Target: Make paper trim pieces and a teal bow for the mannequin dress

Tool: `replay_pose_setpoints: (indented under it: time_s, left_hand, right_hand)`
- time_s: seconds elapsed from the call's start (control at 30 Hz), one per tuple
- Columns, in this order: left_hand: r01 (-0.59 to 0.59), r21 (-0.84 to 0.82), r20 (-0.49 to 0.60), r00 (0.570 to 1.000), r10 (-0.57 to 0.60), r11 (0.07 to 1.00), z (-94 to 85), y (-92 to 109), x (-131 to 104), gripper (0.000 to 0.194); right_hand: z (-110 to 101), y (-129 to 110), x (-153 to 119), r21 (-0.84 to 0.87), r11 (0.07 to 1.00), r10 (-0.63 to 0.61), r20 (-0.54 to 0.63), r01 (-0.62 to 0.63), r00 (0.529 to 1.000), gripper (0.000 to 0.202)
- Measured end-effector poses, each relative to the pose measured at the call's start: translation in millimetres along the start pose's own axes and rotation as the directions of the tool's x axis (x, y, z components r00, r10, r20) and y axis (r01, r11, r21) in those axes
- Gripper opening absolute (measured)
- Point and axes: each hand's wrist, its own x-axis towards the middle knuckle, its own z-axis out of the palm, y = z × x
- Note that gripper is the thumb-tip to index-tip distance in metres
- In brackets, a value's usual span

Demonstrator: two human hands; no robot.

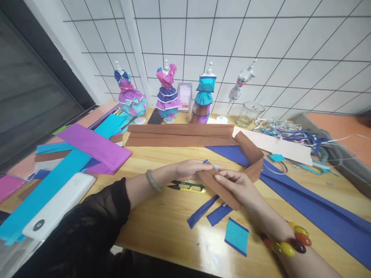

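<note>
A long brown strip [222, 189] runs between my two hands and curves behind my right hand. My left hand [189, 168] pinches its upper left end, where a small blue-edged piece [216, 168] shows at the fingertips. My right hand [236, 185] grips the same strip, thumb on top. Yellow and black thread snips [189, 187] lie on the wooden table just below my left hand. Two narrow dark blue strips [203, 211] and a teal square [237, 236] with blue edges rest nearer to me.
Four small mannequins [166, 98] stand along the tiled wall. Purple cloth [95, 146], teal strips and a white device [62, 206] cover the left. A blue strip [313, 208] crosses the right, below a glass [251, 114] and tangled ribbons [290, 129].
</note>
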Motion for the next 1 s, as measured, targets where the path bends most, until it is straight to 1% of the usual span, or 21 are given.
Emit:
replay_pose_setpoints:
  time_s: [0.1, 0.2, 0.27, 0.37, 0.53, 0.67, 0.73, 0.87, 1.0]
  left_hand:
    - [0.003, 0.053, -0.046, 0.999, 0.0, 0.999, 1.5, 4.2, -1.7, 0.041]
    - [-0.041, 0.166, -0.132, 0.989, 0.064, 0.985, 2.4, 11.5, -4.5, 0.039]
    - [-0.074, 0.249, -0.165, 0.979, 0.118, 0.966, 1.0, 15.0, -6.0, 0.038]
    - [-0.056, 0.313, -0.204, 0.971, 0.124, 0.948, -3.1, 15.9, -6.8, 0.039]
    - [0.006, 0.302, -0.256, 0.964, 0.075, 0.953, -6.8, 13.4, -6.3, 0.04]
    - [0.002, 0.241, -0.235, 0.97, 0.056, 0.97, -6.2, 13.8, -6.4, 0.043]
    - [0.0, 0.22, -0.241, 0.969, 0.054, 0.976, -5.8, 14.2, -6.3, 0.043]
    - [0.01, 0.219, -0.272, 0.961, 0.052, 0.976, -4.9, 14.8, -6.4, 0.041]
    - [0.035, 0.233, -0.247, 0.969, 0.024, 0.972, -3.6, 15.6, -6.4, 0.043]
  right_hand:
    - [0.2, 0.6, 0.2, -0.009, 1.0, 0.017, -0.011, -0.017, 1.0, 0.029]
    - [-1.3, 2.5, 1.2, -0.021, 1.0, 0.015, -0.054, -0.016, 0.998, 0.03]
    - [-2.9, 3.9, 2.0, -0.026, 1.0, 0.008, -0.075, -0.01, 0.997, 0.03]
    - [-5.1, 4.7, 2.8, -0.044, 0.999, 0.005, -0.09, -0.009, 0.996, 0.031]
    - [-5.5, 2.8, 2.7, -0.04, 0.999, 0.015, -0.065, -0.018, 0.998, 0.03]
    - [-5.8, 1.7, 2.1, -0.028, 0.999, 0.036, -0.027, -0.037, 0.999, 0.032]
    - [-6.5, 1.5, 1.9, -0.027, 0.999, 0.043, -0.014, -0.043, 0.999, 0.034]
    - [-7.4, 0.5, 1.4, -0.012, 0.999, 0.04, -0.005, -0.04, 0.999, 0.034]
    - [-6.2, -1.3, 0.6, -0.028, 0.999, 0.018, -0.023, -0.019, 1.0, 0.032]
